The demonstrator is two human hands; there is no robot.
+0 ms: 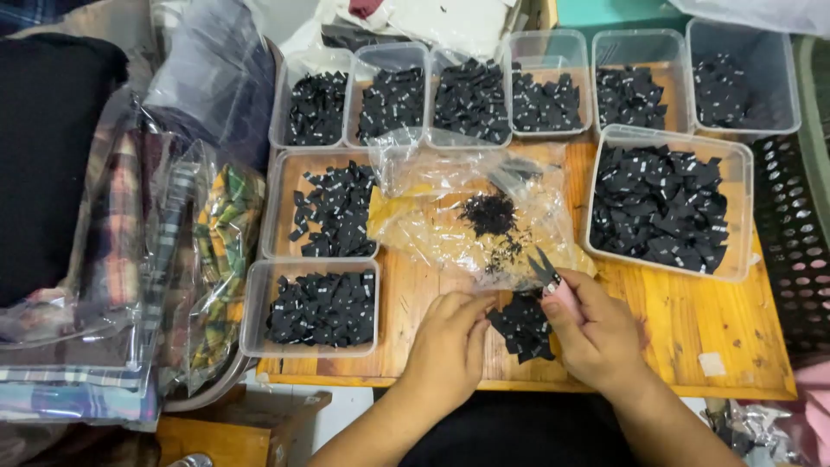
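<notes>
My right hand point(596, 333) grips snips point(546, 270), blades at 12 o'clock; my left hand point(450, 342) pinches a black label point(486, 304) above the pile point(523, 327), bag point(475, 216) catching trimmings.

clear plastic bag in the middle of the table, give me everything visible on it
The clear plastic bag is thin, crinkled and glossy. It lies flat and open on the wooden table, ringed by clear tubs of black labels. A small heap of dark thread-like scraps sits on it, with finer bits scattered toward its near edge. Its far edge overlaps the back row of tubs. The near edge reaches the small snips in the right hand; contact with the left hand is unclear.
</notes>
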